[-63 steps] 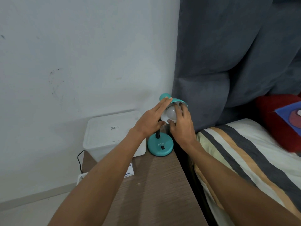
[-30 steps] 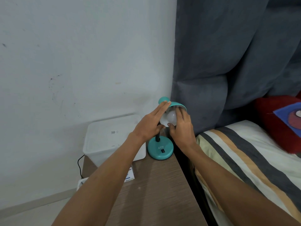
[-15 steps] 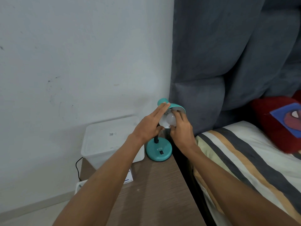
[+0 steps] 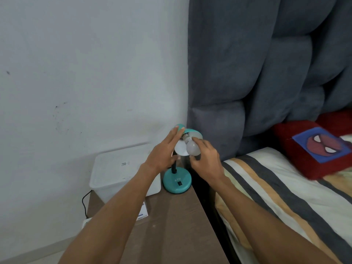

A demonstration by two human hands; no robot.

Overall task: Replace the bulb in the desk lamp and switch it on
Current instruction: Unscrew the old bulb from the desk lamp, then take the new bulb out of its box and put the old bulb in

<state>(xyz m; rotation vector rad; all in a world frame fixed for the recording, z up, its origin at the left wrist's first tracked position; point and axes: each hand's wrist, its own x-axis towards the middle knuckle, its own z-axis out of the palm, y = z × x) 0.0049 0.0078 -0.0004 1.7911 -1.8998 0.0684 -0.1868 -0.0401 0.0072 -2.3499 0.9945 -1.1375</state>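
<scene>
**Bulb at the mouth of the lamp shade**

Teal desk lamp (image 4: 177,181) stands at the far right corner of the wooden bedside table (image 4: 171,229). Right hand (image 4: 206,159) grips the white bulb (image 4: 192,148) with fingertips; the bulb is tilted, its screw base toward 11 o'clock, at the shade (image 4: 192,132) rim. Left hand (image 4: 163,152), fingers extended and not closed, lies flat against the shade's left side. A white box (image 4: 118,168) sits at 9 o'clock of the lamp base, the striped bed (image 4: 276,187) at 3 o'clock.
</scene>
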